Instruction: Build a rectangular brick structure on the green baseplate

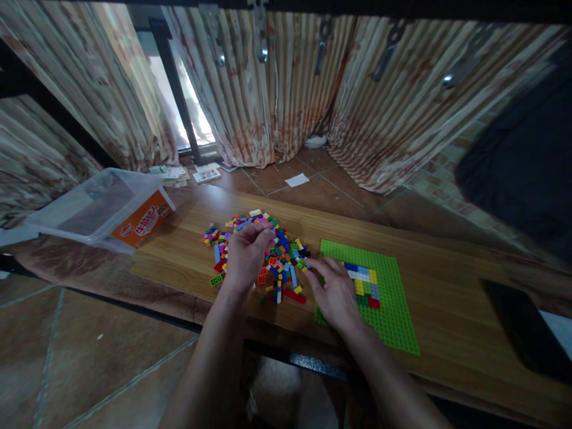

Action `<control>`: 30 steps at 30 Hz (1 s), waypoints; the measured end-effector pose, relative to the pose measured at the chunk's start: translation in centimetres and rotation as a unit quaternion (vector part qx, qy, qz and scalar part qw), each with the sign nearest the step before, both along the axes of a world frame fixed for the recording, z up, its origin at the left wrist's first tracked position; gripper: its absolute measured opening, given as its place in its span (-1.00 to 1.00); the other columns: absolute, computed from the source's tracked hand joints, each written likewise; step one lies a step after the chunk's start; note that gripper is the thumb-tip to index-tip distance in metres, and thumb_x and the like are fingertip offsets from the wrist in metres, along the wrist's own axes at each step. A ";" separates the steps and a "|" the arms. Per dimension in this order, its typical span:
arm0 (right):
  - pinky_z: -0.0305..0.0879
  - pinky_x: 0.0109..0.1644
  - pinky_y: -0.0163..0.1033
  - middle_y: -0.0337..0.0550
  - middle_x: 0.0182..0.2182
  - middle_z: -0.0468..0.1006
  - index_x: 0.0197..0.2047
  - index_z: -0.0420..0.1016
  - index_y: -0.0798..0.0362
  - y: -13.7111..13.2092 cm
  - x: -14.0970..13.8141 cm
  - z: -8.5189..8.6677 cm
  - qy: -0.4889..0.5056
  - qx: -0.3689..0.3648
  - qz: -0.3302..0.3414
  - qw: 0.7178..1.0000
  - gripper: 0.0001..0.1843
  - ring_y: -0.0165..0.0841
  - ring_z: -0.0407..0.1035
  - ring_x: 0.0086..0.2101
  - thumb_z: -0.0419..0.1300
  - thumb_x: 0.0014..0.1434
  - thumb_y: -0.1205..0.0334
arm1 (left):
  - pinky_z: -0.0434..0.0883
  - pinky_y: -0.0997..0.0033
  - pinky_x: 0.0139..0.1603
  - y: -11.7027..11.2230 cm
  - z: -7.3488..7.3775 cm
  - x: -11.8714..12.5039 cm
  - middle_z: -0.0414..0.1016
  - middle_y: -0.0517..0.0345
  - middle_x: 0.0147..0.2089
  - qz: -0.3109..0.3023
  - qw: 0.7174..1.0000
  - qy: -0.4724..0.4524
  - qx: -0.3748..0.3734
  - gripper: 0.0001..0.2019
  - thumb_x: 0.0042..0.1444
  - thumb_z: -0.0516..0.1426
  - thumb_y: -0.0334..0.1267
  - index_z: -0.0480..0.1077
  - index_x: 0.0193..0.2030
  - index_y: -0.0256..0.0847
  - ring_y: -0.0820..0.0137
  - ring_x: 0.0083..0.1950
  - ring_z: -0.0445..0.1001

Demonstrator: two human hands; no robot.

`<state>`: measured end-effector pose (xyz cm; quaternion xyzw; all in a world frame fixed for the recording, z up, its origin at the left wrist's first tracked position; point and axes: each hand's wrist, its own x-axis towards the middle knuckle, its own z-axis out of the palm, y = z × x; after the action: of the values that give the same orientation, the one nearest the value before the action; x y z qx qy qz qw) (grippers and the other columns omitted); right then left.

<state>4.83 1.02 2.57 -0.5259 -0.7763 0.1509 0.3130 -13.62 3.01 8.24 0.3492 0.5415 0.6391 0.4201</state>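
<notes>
A loose pile of small toy building bricks (pixel 281 241) in many colours lies on the wooden board. Over its middle is my left hand (pixel 248 253), thumb and fingers pinched together; whatever is between the tips is too small to make out. My right hand (pixel 333 289) is at the pile's right edge, partly over a green studded baseplate (pixel 393 316). Its thumb and index finger close around a small greenish brick (pixel 302 264). On the baseplate sits a flat patch of joined blue, white, yellow, grey, green and red bricks (pixel 364 274), its left part hidden by my right hand.
A clear plastic box (pixel 102 202) with an orange label stands at the board's left end. A dark flat object (pixel 521 328) lies at the right. Papers (pixel 208 174) lie beyond the board's far side, before striped curtains (pixel 295 89). A dark shape (pixel 522 149) fills the right edge.
</notes>
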 end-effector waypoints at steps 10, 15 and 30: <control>0.22 -0.02 -0.09 -0.11 -0.21 0.54 -0.11 0.55 0.01 0.2 -1.1 0.0 -0.076 0.014 -0.023 0.997 -0.78 -0.20 0.34 -0.15 0.18 0.17 0.27 | 0.42 0.54 -0.36 0.0 0.2 0.0 0.50 0.21 -0.47 -0.003 1.000 -0.026 -0.003 -0.74 -0.18 0.34 -0.17 0.53 -0.37 -0.28 0.51 -0.43 0.45; 0.19 -0.03 -0.09 -0.10 -0.25 0.55 -0.17 0.55 0.01 -0.3 -1.3 0.4 -0.116 0.008 -0.028 0.993 -0.83 -0.19 0.32 -0.16 0.14 0.23 0.28 | 0.43 0.50 -0.38 0.1 0.1 -0.1 0.52 0.18 -0.46 0.005 1.000 -0.011 0.003 -0.69 -0.22 0.36 -0.11 0.53 -0.37 -0.28 0.48 -0.44 0.47; 0.26 0.01 -0.10 -0.07 -0.20 0.51 -0.10 0.49 0.04 -1.7 0.7 1.6 0.011 -0.034 0.003 0.999 -0.78 -0.22 0.33 -0.12 0.04 0.29 0.29 | 0.42 0.49 -0.37 0.2 -0.2 -0.1 0.52 0.18 -0.45 -0.002 1.000 0.021 -0.008 -0.75 -0.17 0.32 -0.17 0.54 -0.35 -0.28 0.47 -0.43 0.46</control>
<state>5.48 -0.67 4.19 -0.5325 -0.7685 0.1840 0.3034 -13.72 3.25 8.07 0.3602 0.5548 0.6265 0.4123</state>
